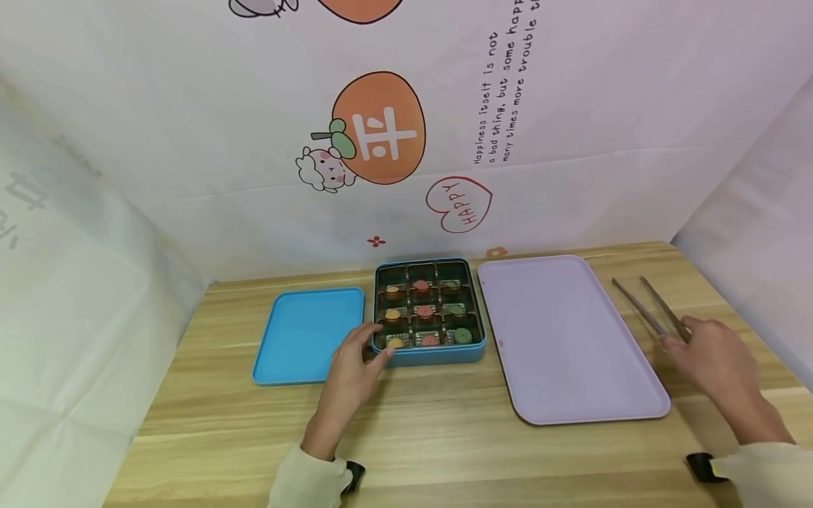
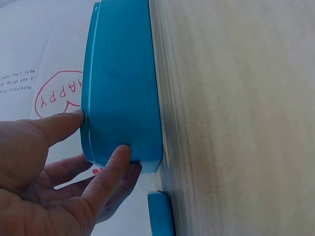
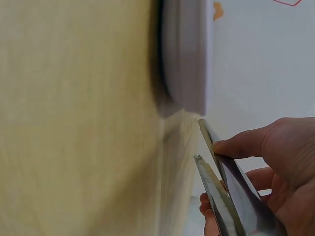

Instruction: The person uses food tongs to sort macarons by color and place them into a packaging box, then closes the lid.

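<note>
A blue tin box (image 1: 436, 355) stands at the back middle of the table, its divided insert holding several small yellow, red and green sweets. At its front left corner, my left hand (image 1: 353, 368) grips the box; in the left wrist view the thumb is at the rim and the fingers lie against the side (image 2: 120, 73). My right hand (image 1: 718, 356) holds metal tongs (image 1: 649, 305) at the right of the table. The tongs' arms stand apart, tips pointing away from me, with nothing between them. In the right wrist view thumb and fingers close around the tongs (image 3: 226, 191).
Left of the box lies a blue lid (image 1: 309, 335). A pale purple tray (image 1: 565, 339) lies between the box and the tongs. The wooden table (image 1: 432, 437) meets a white printed cloth (image 1: 254, 204) at its back edge.
</note>
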Motion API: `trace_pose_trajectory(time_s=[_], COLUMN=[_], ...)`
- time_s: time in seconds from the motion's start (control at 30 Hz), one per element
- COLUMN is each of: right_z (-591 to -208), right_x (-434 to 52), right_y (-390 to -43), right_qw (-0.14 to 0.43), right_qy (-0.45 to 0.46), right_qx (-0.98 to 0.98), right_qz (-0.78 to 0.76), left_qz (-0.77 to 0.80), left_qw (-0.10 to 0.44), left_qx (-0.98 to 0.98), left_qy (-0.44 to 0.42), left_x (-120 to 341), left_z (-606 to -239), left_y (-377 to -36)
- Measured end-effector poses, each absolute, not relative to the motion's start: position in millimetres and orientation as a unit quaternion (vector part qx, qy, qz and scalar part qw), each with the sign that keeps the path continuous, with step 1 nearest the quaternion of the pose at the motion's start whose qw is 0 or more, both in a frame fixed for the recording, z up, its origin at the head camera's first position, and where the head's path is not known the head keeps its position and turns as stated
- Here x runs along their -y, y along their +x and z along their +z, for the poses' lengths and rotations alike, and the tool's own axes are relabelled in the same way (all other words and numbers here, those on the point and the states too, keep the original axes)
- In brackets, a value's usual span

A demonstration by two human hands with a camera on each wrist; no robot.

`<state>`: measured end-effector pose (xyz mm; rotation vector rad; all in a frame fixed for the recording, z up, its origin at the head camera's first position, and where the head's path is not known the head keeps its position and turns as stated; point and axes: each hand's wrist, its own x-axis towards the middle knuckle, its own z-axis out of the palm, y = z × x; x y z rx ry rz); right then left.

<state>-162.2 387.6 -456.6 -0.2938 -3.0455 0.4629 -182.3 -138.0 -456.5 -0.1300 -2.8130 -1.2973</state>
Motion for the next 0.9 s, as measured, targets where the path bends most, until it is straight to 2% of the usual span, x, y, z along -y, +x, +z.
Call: trace_pose_trajectory(time_s=[0.6,0.9], right_z=[-461,-457], right_x=[-405,-407], right_y=[-177,-182], right_qw=[-0.02,-0.022], right_qy=[-0.078,-0.066], right_qx=[0.987,0.989], right_qz=[0.137,0.13], left_qz=[-0.418,-0.419], left_qw=[0.022,0.024], left_qx=[0.907,0.906], left_qy=[-0.043,-0.044], left_x=[137,138], left_z=[-458,-457], left_y=[-182,-182])
